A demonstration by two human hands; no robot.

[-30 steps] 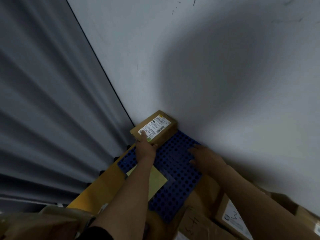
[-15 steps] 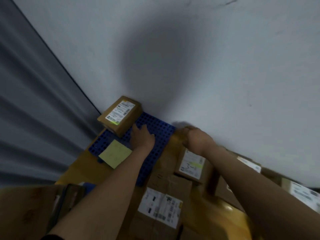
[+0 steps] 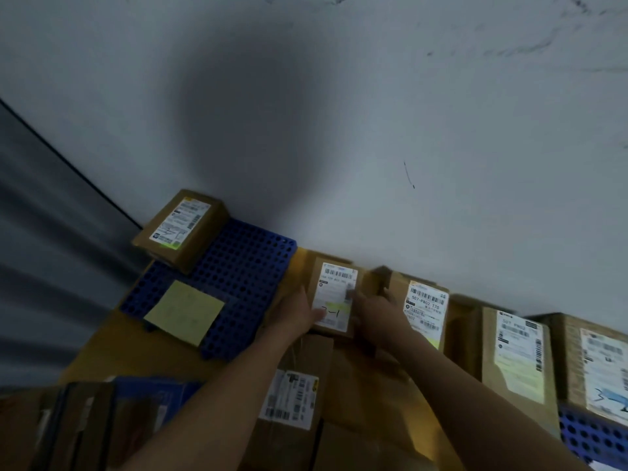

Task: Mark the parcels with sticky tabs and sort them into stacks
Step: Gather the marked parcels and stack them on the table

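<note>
Left hand (image 3: 295,314) moved over, parcel (image 3: 334,300) between it and right hand (image 3: 377,309)

The parcels are matt brown cardboard; the small box (image 3: 334,300) carries a smooth white paper label. A matt yellow paper sticky note (image 3: 185,312) lies on a perforated blue plastic pallet (image 3: 244,266). The wall (image 3: 373,130) looks painted, matt, lightly scuffed.

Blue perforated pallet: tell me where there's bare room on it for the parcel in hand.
The blue perforated pallet is bare between the labelled parcel at its back-left corner, the yellow sticky sheet in front, and its right edge. Right of it is crowded: both the left hand and right hand grip a parcel among close-packed boxes.
</note>
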